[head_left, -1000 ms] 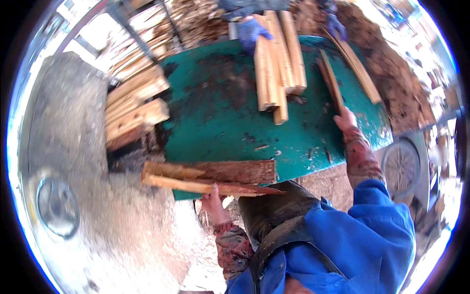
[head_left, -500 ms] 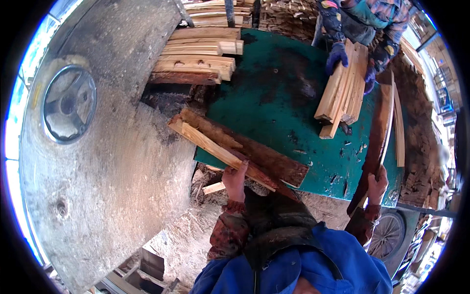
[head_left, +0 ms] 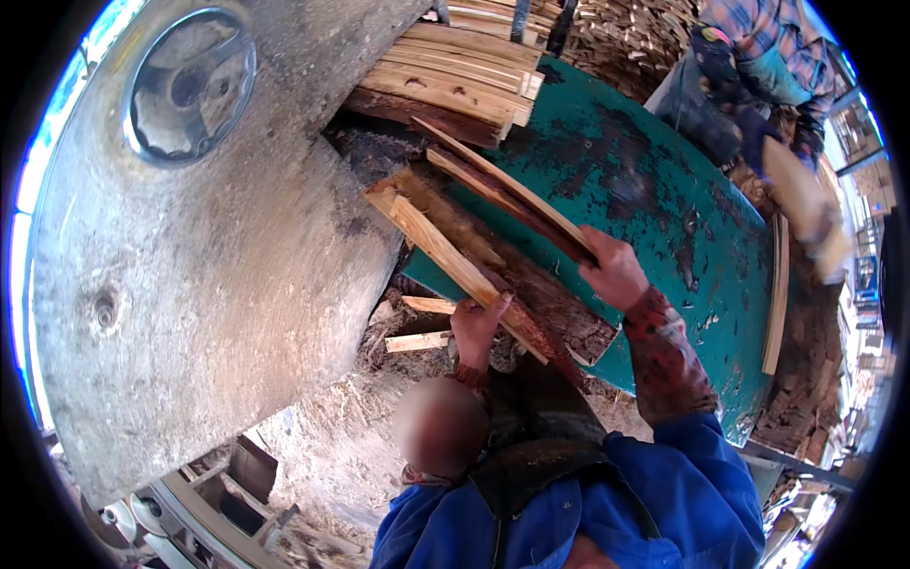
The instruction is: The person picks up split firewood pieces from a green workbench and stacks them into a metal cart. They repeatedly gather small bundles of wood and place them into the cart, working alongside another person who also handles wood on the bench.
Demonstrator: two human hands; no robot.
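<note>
My left hand (head_left: 477, 327) is closed round a narrow wood strip (head_left: 441, 256) with bark toward its near end. Beside that strip, on its far side, a wider bark-covered slab (head_left: 559, 302) lies slanting across the table edge. My right hand (head_left: 614, 270) grips the near end of another long bark-edged board (head_left: 507, 192), which points away to the upper left over the green table (head_left: 654, 256). All three pieces run roughly side by side.
Stacked sawn boards (head_left: 455, 76) sit at the table's far left. A grey panel with a handwheel (head_left: 190, 87) fills the left. Across the table, a co-worker's gloved hands (head_left: 758, 137) hold a blurred wood bundle (head_left: 806, 204). One pale strip (head_left: 776, 294) lies along the right edge.
My right hand has brought the long board from the table's right side inward, beside my left hand's strip. The co-worker has carried the wood bundle off the table to the right. The view has shifted.
</note>
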